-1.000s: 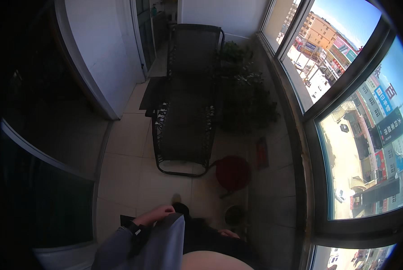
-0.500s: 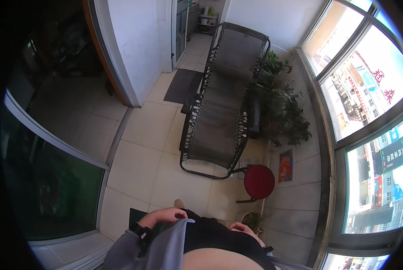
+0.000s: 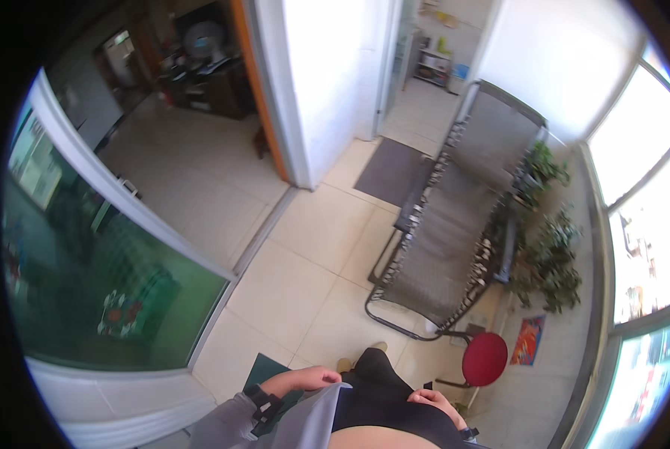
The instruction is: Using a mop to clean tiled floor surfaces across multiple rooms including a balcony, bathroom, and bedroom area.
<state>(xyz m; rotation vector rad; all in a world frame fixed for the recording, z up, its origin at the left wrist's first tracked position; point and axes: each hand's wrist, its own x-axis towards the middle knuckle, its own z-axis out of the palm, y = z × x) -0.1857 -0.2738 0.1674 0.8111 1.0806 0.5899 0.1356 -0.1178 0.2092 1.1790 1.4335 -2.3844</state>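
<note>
My left hand (image 3: 318,379) is in front of my body with its fingers curled in, closed on the front edge of my grey shirt (image 3: 309,419). My right hand (image 3: 438,404) rests against my black trousers (image 3: 380,389), its fingers bent and pressed together. A small dark piece (image 3: 428,385) sticks up by its fingertips; I cannot make out what it is. Both wrists wear black bands. Ahead of my right hand stands a small stool with a round red seat (image 3: 485,360).
A grey mesh recliner (image 3: 451,247) stretches ahead, with potted plants (image 3: 556,258) along the right wall under the windows. A dark mat (image 3: 393,170) lies left of it. On the left a sliding glass door (image 3: 125,299) borders a doorway into a darker room.
My view has swung to the left, so recliner, stool and plants sit further right and more of the dark room shows. Both hands keep about the same pose against my clothes.
</note>
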